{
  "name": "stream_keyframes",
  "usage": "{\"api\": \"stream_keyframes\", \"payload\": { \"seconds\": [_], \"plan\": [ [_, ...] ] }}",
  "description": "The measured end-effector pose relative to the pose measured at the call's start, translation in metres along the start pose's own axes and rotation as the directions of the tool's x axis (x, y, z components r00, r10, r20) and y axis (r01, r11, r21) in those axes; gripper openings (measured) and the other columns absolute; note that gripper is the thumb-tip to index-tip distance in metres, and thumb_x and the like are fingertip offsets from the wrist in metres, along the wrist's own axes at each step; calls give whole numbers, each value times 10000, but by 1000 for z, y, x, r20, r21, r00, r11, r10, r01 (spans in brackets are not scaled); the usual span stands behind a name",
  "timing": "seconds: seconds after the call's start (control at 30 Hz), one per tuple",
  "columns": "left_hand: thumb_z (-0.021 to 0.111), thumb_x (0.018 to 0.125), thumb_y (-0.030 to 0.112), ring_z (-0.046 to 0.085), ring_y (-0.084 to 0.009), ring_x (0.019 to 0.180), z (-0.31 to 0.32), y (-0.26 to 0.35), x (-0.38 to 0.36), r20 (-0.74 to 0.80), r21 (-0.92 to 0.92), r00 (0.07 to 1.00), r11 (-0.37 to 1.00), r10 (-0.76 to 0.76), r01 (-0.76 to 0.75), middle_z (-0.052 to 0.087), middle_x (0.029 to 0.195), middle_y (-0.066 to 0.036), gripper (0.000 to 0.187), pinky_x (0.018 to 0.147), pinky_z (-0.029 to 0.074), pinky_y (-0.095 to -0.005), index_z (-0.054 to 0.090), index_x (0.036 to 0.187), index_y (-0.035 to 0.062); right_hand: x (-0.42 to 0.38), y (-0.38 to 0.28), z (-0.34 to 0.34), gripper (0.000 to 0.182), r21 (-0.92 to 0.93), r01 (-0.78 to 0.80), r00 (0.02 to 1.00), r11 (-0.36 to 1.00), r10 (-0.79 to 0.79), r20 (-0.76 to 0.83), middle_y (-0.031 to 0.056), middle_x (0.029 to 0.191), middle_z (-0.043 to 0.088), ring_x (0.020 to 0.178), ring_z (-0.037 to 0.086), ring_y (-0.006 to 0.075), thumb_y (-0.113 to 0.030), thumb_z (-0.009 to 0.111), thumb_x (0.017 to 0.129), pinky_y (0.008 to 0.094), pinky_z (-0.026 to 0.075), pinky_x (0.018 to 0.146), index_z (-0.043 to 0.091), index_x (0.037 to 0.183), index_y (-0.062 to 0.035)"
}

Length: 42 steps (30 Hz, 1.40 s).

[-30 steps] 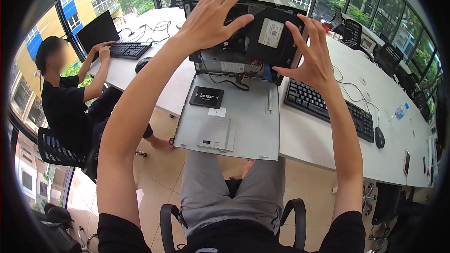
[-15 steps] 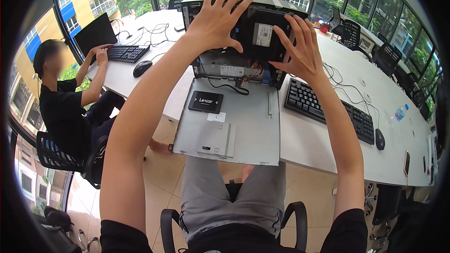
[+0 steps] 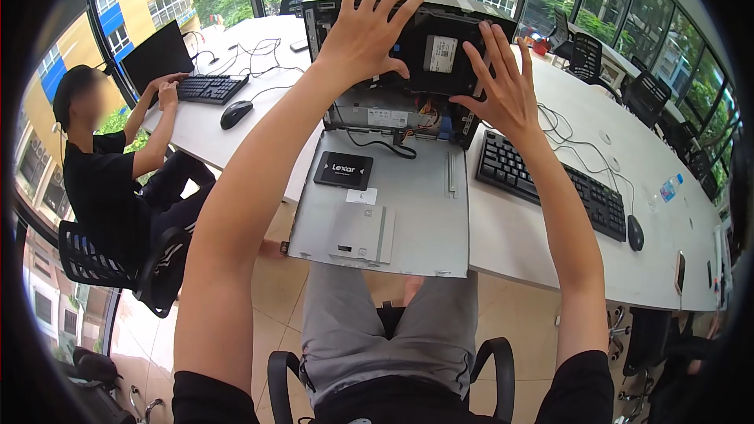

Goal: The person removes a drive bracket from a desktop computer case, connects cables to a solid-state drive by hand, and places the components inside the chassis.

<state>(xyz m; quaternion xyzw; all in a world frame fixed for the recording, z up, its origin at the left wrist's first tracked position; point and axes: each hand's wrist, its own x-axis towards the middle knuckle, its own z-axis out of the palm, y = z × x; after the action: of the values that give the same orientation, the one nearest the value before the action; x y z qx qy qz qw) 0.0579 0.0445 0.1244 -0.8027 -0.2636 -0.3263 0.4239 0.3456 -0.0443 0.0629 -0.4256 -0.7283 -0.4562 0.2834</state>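
Note:
A computer case (image 3: pixel 463 4) stands open at the table's edge, with a black labelled drive unit (image 3: pixel 441 55) in its upper part. My left hand (image 3: pixel 365 35) rests over the top left of the unit, fingers spread along the upper edge. On the unit's right side, my right hand (image 3: pixel 503 82) has its fingers apart, their tips by the side edge. Below them, cables and a silver part (image 3: pixel 387 117) show inside the case. A black Lexar SSD (image 3: pixel 344 170) lies flat on the metal side panel (image 3: pixel 424 212), above a small white label (image 3: pixel 361 196).
A black keyboard (image 3: pixel 593 196), a mouse (image 3: pixel 635 232), a bottle (image 3: pixel 671 187) and a phone (image 3: pixel 680 271) are on the table to the right. At the left, a seated person (image 3: pixel 106 165) works at another keyboard (image 3: pixel 210 89) beside a mouse (image 3: pixel 236 115) and monitor (image 3: pixel 157 55).
The fingers of my right hand have spread a little more at the unit's right side. My left hand has barely moved.

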Motion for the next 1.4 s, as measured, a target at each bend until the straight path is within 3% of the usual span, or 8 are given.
{"api": "stream_keyframes", "payload": {
  "seconds": [0.37, 0.57, 0.67, 0.73, 1.0, 1.13, 1.23, 1.4],
  "plan": [
    [938, 551, 718, 533, -269, 1327, 6, 2, 1, -85, -36, 996, 999, -26, 23, 560, 1454, -26, 1307, 1141, 388, -506, 432, 1630, 182, -7, -4, -1, 1214, 24, -64, 998, 998, 64, 5, 112, 1779, 313, 1644, 288, 302, -579, 960, 665, 580, 237, 1326, 380, 1677, -242],
    [953, 536, 697, 553, -284, 1308, 6, 3, 1, -140, -73, 990, 997, -20, 10, 572, 1431, -41, 1283, 1140, 396, -517, 458, 1605, 187, -13, -3, 8, 940, 288, -267, 878, 920, 355, -320, 217, 1643, 479, 1502, 483, 406, -371, 976, 792, 519, 441, 1192, 537, 1551, -34],
    [967, 518, 679, 557, -287, 1308, 8, 2, 1, -169, -101, 986, 995, -16, -1, 579, 1419, -43, 1283, 1130, 401, -515, 468, 1595, 190, -13, -14, 12, 758, 669, -477, 730, 570, 681, -59, 204, 1439, 655, 1342, 633, 345, -305, 910, 908, 455, 542, 1097, 578, 1492, 48],
    [975, 507, 668, 556, -287, 1313, 9, 2, 3, -163, -104, 986, 995, -23, 7, 583, 1409, -45, 1287, 1124, 402, -515, 471, 1591, 191, -12, -15, 11, 658, 814, -519, 686, 258, 694, 218, 168, 1364, 703, 1278, 675, 264, -320, 858, 969, 408, 593, 1024, 620, 1459, 50],
    [978, 507, 660, 549, -287, 1314, 8, 4, 4, -136, -85, 990, 996, -35, 23, 585, 1389, -49, 1276, 1128, 394, -510, 476, 1582, 191, 23, -11, -7, 517, 789, -563, 641, 246, 732, 229, 133, 1110, 800, 1108, 737, 214, -362, 881, 937, 354, 605, 933, 762, 1260, 24],
    [960, 531, 684, 555, -283, 1301, 10, 0, 4, -139, -81, 990, 997, -11, -1, 590, 1379, -46, 1243, 1125, 392, -509, 486, 1569, 191, 28, -2, 9, 402, 737, -568, 654, 367, 745, 133, 127, 1071, 832, 1006, 750, 181, -315, 857, 944, 336, 575, 887, 799, 1191, -4],
    [958, 538, 691, 566, -278, 1280, 11, 1, 5, -165, -104, 986, 994, -31, 14, 604, 1360, -41, 1207, 1094, 401, -497, 509, 1542, 193, 28, -9, 13, 343, 784, -561, 598, 267, 785, 162, 118, 1067, 834, 953, 756, 186, -292, 817, 973, 341, 569, 889, 809, 1183, -22],
    [968, 527, 696, 586, -274, 1241, 15, 5, 8, -234, -118, 970, 992, -59, 32, 627, 1328, -33, 1167, 1041, 409, -465, 543, 1488, 188, 25, -3, 13, 315, 712, -604, 628, 358, 764, 149, 107, 1026, 838, 931, 773, 196, -301, 774, 1000, 354, 571, 866, 818, 1198, -60]
  ]
}}
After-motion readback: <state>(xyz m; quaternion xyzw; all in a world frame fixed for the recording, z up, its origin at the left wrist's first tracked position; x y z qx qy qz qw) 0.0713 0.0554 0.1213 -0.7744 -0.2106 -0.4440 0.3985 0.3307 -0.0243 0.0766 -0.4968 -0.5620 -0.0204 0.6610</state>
